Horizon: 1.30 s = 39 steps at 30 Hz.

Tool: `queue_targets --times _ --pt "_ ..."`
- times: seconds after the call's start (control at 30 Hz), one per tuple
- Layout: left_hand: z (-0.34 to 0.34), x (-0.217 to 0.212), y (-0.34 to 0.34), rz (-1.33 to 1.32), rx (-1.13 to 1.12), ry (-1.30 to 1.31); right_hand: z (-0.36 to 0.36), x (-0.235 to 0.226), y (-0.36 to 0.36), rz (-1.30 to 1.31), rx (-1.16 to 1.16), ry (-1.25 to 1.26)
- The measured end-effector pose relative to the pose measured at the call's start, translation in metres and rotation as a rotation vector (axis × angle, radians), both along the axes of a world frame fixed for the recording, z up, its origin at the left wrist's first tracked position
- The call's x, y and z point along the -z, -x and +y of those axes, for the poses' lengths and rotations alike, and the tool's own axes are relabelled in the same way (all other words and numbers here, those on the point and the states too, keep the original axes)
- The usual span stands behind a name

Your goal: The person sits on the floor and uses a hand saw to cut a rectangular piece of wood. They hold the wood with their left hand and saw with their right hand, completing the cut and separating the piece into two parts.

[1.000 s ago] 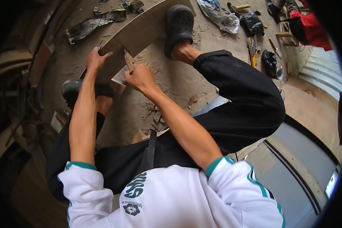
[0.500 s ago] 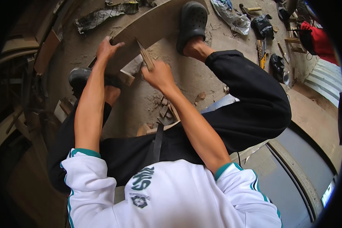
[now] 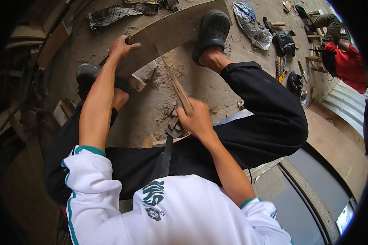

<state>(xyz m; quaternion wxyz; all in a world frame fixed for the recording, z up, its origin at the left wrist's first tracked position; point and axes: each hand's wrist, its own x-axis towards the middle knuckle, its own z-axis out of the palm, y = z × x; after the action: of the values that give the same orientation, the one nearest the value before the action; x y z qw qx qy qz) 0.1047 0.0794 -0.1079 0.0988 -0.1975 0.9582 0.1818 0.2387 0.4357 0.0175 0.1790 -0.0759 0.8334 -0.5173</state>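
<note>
A long curved wooden board (image 3: 173, 30) lies across the ground, with my shoe (image 3: 213, 32) pressing on its right part. My left hand (image 3: 124, 47) grips the board at left of centre, thumb stretched along its face and the other fingers partly hidden. A thin dark line crosses the board to the right of this hand. My right hand (image 3: 198, 119) is closed round the wooden handle of a handsaw (image 3: 171, 77). The narrow blade slants up and left, its tip at the board's near edge, by the dark line.
Small wood offcuts (image 3: 173, 122) lie between my legs. A hammer (image 3: 276, 23), black plastic bags (image 3: 284, 43) and a yellow-and-black tool (image 3: 281, 69) are on the dirt at right. A person in red (image 3: 349, 67) is at far right. Wood pieces (image 3: 53, 45) lean at left.
My right hand has drawn the saw back toward my body and to the right, showing more of the blade. My left hand keeps its hold on the board.
</note>
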Motion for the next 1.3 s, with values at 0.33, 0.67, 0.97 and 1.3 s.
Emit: queue_targets --times 0.33,0.67,0.97,1.3 --pt "0.005 -0.005 0.007 -0.083 -0.001 -0.076 -0.042 0.031 0.044 0.009 -0.004 -0.056" --pt "0.018 -0.003 0.022 -0.19 -0.027 -0.227 -0.055 0.059 0.064 -0.003 0.093 -0.077" --pt "0.028 -0.004 0.015 -0.056 -0.004 -0.055 -0.035 0.059 0.062 -0.005 0.038 -0.085" --pt "0.019 0.006 0.016 -0.061 -0.025 -0.092 0.015 0.018 0.004 -0.033 -0.014 -0.096"
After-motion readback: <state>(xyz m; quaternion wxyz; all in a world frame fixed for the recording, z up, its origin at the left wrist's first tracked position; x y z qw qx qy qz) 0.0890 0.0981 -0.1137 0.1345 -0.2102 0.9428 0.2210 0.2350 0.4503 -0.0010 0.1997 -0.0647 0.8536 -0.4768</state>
